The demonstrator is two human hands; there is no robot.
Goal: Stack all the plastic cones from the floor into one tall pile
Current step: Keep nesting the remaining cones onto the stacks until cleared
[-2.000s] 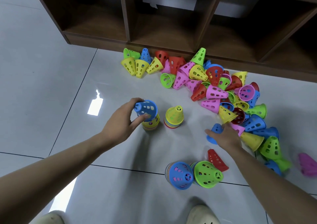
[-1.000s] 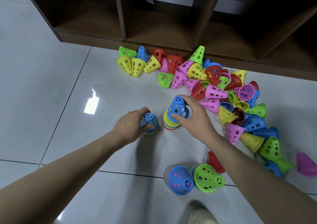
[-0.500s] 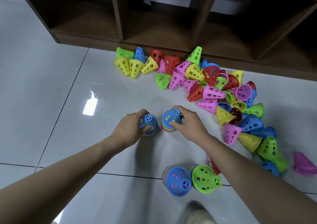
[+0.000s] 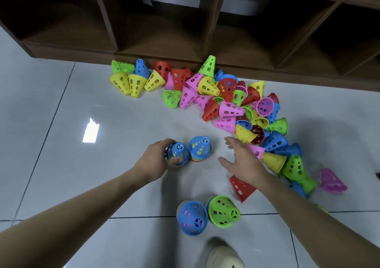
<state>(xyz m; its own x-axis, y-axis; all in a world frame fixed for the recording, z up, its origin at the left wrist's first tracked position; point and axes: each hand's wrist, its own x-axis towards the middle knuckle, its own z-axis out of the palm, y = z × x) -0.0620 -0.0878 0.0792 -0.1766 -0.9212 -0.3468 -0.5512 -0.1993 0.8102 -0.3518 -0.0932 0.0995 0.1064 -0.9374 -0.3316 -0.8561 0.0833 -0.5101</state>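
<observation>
Head view, nearest first: a pale shoe [image 4: 225, 257] at the bottom edge, then two short cone stacks on the floor [image 4: 61, 103], a blue-topped stack [image 4: 192, 218] touching a green-topped stack [image 4: 224, 211], both tipped toward the camera. A lone red cone [image 4: 241, 187] lies on its side just beside the right forearm. Farther out, the left hand [image 4: 156, 158] curls its fingers and thumb around a small blue-capped stack [image 4: 177, 153]; a second blue-capped stack [image 4: 200, 148] stands upright just beside it, untouched. The right hand [image 4: 240, 158] hovers spread and holding nothing, near the edge of the loose cone heap [image 4: 226, 103]. That heap of yellow, pink, green, red and blue cones sprawls back to the dark wooden shelf unit [image 4: 205, 31].
</observation>
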